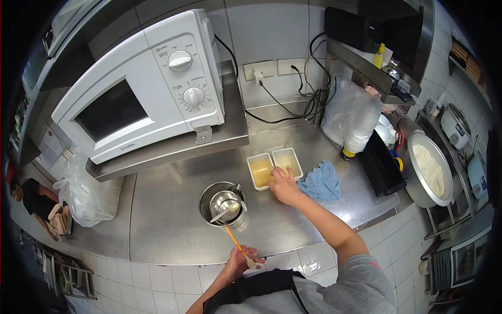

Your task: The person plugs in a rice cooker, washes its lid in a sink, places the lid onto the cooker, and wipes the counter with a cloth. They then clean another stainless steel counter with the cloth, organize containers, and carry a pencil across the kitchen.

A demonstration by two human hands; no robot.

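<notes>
My left hand, near the counter's front edge, is closed around a thin tool with an orange handle and a pale end; its exact kind is unclear. My right hand reaches over two white rectangular tubs standing side by side. Its fingers bend over the adjoining rims, seemingly pinching them. Yellowish contents fill part of the left tub; the right tub holds something paler. Left of them stands a metal pot with a smaller metal bowl and a light-handled utensil in it.
A crumpled blue cloth lies right of the tubs, before a black bin and a plastic bag. A white microwave sits on a raised shelf. Far right is a large bowl of white food. Another person is far left.
</notes>
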